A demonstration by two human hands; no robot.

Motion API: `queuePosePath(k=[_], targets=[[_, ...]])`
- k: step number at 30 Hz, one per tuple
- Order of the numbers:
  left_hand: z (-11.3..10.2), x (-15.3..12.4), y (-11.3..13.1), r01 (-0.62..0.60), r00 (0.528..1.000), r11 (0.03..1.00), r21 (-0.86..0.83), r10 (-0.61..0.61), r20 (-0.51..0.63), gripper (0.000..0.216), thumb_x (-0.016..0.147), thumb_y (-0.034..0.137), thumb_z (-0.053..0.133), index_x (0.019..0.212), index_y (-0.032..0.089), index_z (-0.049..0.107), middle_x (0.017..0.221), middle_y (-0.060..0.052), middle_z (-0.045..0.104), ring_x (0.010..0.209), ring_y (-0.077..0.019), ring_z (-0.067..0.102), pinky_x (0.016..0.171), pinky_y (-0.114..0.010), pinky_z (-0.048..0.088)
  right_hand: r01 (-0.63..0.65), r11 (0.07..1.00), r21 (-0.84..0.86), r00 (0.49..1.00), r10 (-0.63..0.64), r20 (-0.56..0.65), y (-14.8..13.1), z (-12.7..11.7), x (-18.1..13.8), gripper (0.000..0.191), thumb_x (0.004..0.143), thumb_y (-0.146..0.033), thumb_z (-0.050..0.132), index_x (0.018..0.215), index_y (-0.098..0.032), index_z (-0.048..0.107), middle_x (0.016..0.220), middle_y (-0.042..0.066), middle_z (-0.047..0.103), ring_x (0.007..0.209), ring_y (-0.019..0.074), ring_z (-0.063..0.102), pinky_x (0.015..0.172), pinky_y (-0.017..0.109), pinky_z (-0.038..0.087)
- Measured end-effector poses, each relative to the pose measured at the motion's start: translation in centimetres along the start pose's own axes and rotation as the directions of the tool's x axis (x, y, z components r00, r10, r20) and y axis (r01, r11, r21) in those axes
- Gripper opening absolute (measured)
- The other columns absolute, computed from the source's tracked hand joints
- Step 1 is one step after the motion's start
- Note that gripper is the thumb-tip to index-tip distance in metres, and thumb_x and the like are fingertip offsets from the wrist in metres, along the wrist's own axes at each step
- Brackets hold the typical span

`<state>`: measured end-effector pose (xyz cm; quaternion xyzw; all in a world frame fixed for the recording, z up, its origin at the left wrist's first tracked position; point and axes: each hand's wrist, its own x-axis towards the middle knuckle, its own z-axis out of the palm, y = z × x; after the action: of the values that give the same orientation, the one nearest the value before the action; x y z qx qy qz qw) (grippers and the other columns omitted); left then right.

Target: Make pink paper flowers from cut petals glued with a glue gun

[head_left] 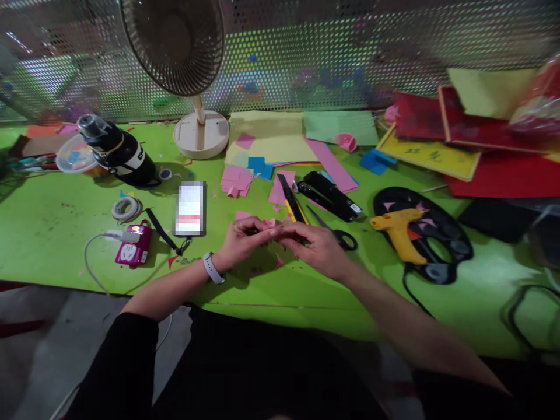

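My left hand and my right hand meet over the green table, fingertips pinched together on a small pink paper piece. The left wrist wears a white watch band. Just beyond the fingers lie a yellow-and-black utility knife, black scissors and a black stapler. Cut pink paper squares sit behind the hands.
A phone, tape roll, pink charger and black bottle lie left. A fan stands at the back. A yellow glue gun rests right; coloured paper sheets pile at the back right.
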<state>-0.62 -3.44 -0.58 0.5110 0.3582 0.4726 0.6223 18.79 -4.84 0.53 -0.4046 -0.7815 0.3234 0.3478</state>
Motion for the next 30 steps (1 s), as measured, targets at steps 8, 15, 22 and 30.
queuePosePath(k=[8,15,22,30], targets=[[-0.07,-0.09,0.21,-0.055,0.997,0.998,0.044,0.053,0.053,0.019,0.076,0.037,0.081,0.082,0.019,0.076,0.081,-0.004,0.074,0.073,-0.0105,0.066,0.074,-0.027,0.056,0.062,0.997,0.045,0.998,-0.062,-0.018,0.69,0.13,0.17,0.017,0.097,-0.029,0.055,0.099,-0.023,0.071,0.091,0.004,0.074,0.082,0.0172,0.07,0.075,0.032,0.058],[-0.15,0.01,0.21,-0.03,0.999,0.999,0.017,0.03,0.044,0.015,0.074,0.033,0.082,0.078,0.019,0.076,0.078,-0.002,0.072,0.073,-0.0096,0.065,0.076,-0.028,0.055,-0.052,0.992,0.117,0.995,0.042,0.086,0.47,-0.06,0.13,0.02,0.096,-0.032,0.056,0.103,-0.022,0.072,0.083,0.002,0.072,0.071,0.0153,0.068,0.065,0.029,0.057],[-0.18,0.01,0.0,-0.057,0.997,0.998,0.021,0.055,0.05,0.022,0.072,0.036,0.084,0.077,0.016,0.074,0.077,-0.003,0.071,0.072,-0.0101,0.066,0.073,-0.027,0.056,-0.035,0.991,0.127,0.999,0.031,0.033,0.52,0.27,-0.01,0.02,0.096,-0.03,0.056,0.1,-0.022,0.074,0.09,0.004,0.075,0.073,0.0147,0.069,0.066,0.028,0.057],[-0.15,0.11,-0.14,-0.104,0.993,0.995,0.014,0.103,0.065,0.016,0.073,0.03,0.084,0.079,0.017,0.076,0.078,-0.003,0.074,0.073,-0.0104,0.068,0.071,-0.025,0.056,-0.124,0.978,0.168,0.979,0.093,0.181,0.6,-0.21,0.18,0.027,0.097,-0.034,0.053,0.109,-0.019,0.072,0.071,0.002,0.069,0.057,0.0124,0.061,0.055,0.025,0.051]])
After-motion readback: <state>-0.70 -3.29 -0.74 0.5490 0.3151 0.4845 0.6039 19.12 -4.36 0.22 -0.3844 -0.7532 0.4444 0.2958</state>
